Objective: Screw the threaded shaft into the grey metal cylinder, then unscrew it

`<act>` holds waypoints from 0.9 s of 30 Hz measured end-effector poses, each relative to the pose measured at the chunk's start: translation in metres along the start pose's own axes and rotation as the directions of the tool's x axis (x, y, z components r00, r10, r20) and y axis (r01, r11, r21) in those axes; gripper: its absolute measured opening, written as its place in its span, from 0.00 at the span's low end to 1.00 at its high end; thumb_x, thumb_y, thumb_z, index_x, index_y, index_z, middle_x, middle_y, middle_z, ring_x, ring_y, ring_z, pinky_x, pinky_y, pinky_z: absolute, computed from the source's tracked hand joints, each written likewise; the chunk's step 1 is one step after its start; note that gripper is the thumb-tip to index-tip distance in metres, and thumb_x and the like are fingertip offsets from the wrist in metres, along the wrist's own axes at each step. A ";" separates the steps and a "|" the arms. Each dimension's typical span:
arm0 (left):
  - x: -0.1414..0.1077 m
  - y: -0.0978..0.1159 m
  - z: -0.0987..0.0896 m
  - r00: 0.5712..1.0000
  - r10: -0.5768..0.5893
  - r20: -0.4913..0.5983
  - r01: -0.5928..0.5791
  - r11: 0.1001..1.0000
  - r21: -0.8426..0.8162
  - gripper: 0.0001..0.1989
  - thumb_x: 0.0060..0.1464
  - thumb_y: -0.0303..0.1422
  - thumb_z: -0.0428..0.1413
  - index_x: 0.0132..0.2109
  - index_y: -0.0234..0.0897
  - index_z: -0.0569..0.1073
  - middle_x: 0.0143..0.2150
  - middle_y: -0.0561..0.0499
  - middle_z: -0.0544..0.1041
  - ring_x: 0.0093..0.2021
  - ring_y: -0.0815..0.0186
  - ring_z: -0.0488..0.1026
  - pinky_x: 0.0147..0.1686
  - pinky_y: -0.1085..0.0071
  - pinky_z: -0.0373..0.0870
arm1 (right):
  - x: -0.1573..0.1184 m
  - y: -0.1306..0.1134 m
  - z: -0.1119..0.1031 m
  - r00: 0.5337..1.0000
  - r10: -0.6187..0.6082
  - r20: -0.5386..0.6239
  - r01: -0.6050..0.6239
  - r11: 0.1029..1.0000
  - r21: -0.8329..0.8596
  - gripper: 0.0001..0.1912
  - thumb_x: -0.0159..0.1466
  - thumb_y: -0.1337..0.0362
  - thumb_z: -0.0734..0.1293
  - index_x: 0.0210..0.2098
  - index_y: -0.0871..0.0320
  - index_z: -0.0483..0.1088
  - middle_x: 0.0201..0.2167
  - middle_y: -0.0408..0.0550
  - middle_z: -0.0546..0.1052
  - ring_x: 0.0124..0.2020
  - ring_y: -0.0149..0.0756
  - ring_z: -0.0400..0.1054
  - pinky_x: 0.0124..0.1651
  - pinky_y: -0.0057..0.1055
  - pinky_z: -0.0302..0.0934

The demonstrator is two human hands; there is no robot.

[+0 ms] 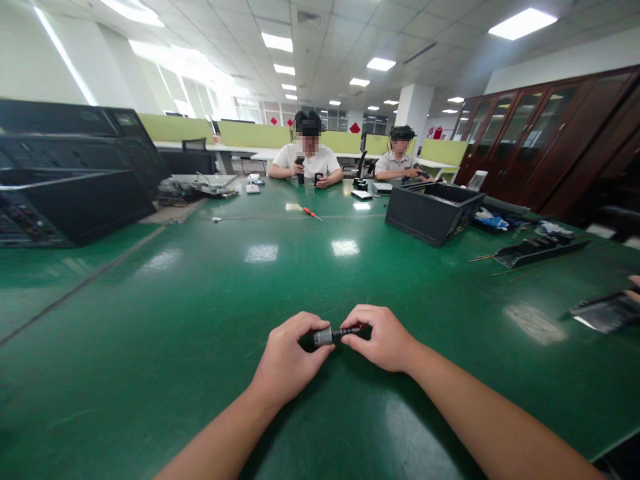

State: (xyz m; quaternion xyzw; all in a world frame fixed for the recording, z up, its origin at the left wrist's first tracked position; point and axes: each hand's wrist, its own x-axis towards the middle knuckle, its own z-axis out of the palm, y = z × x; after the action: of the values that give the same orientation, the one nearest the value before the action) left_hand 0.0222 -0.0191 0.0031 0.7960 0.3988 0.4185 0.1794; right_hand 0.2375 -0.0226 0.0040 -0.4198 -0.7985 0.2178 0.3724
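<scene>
Above the green table, my left hand is closed with thumb and fingers around a small grey cylinder. The cylinder lies roughly level, and its left end is partly hidden in that hand. From its right end a thin, dark, ribbed shaft points to the right. My right hand pinches this shaft between thumb and fingertips, with the shaft's far end partly in the shade of the palm. What kind of part this is I cannot make out. Both hands are close together, near the middle of the view.
On the green table lies a red screwdriver. A black computer case stands right of it, with a black metal tray nearby. More dark cases stand at left. Two people sit opposite; another person's hand shows at right.
</scene>
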 end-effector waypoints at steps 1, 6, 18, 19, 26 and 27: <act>0.000 0.000 0.000 1.000 -0.001 -0.002 0.001 1.000 0.000 0.10 0.48 0.27 0.64 0.39 0.41 0.77 0.38 0.53 0.79 0.38 0.64 0.76 0.40 0.69 0.72 | 0.000 0.000 0.000 1.000 0.000 -0.001 0.000 1.000 0.000 0.04 0.59 0.69 0.71 0.36 0.57 0.77 0.32 0.44 0.77 0.33 0.33 0.70 0.38 0.30 0.62; 0.001 0.000 -0.001 1.000 0.005 -0.009 -0.005 1.000 -0.004 0.10 0.48 0.27 0.64 0.39 0.41 0.77 0.38 0.52 0.79 0.38 0.64 0.76 0.40 0.68 0.72 | 0.000 0.001 -0.002 1.000 0.005 0.000 -0.005 1.000 -0.002 0.05 0.59 0.69 0.71 0.36 0.57 0.77 0.32 0.44 0.77 0.33 0.33 0.70 0.38 0.30 0.62; 0.001 0.003 -0.003 1.000 -0.020 -0.009 0.020 1.000 0.000 0.09 0.48 0.29 0.64 0.39 0.40 0.77 0.38 0.50 0.79 0.39 0.62 0.76 0.41 0.66 0.72 | -0.001 0.000 -0.005 1.000 0.002 -0.020 -0.002 1.000 -0.001 0.04 0.59 0.69 0.71 0.36 0.57 0.77 0.32 0.45 0.78 0.33 0.34 0.70 0.38 0.30 0.63; 0.001 0.003 -0.004 1.000 -0.020 -0.011 0.020 1.000 0.000 0.09 0.48 0.29 0.64 0.39 0.40 0.77 0.38 0.50 0.79 0.39 0.62 0.76 0.41 0.66 0.72 | 0.000 -0.001 -0.005 1.000 0.002 -0.021 -0.002 1.000 0.001 0.04 0.60 0.69 0.71 0.36 0.57 0.77 0.32 0.45 0.78 0.33 0.34 0.70 0.38 0.30 0.63; 0.002 0.002 -0.004 1.000 -0.018 -0.018 0.018 1.000 0.013 0.10 0.47 0.27 0.64 0.40 0.40 0.77 0.38 0.52 0.79 0.38 0.63 0.76 0.40 0.68 0.72 | 0.000 -0.001 -0.007 1.000 0.007 -0.022 -0.007 1.000 0.001 0.04 0.60 0.69 0.71 0.35 0.57 0.77 0.32 0.46 0.78 0.33 0.34 0.71 0.39 0.30 0.64; 0.002 0.002 -0.004 1.000 -0.016 -0.017 0.016 1.000 0.013 0.10 0.48 0.27 0.64 0.40 0.40 0.77 0.38 0.52 0.79 0.38 0.64 0.76 0.40 0.68 0.72 | 0.000 0.000 -0.007 1.000 0.009 -0.023 -0.009 1.000 0.001 0.04 0.59 0.69 0.71 0.35 0.57 0.77 0.32 0.46 0.78 0.33 0.34 0.71 0.39 0.30 0.64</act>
State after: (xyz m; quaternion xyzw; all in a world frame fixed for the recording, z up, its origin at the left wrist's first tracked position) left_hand 0.0208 -0.0188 0.0072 0.7904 0.4096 0.4210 0.1740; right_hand 0.2428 -0.0226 0.0082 -0.4255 -0.7922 0.2152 0.3808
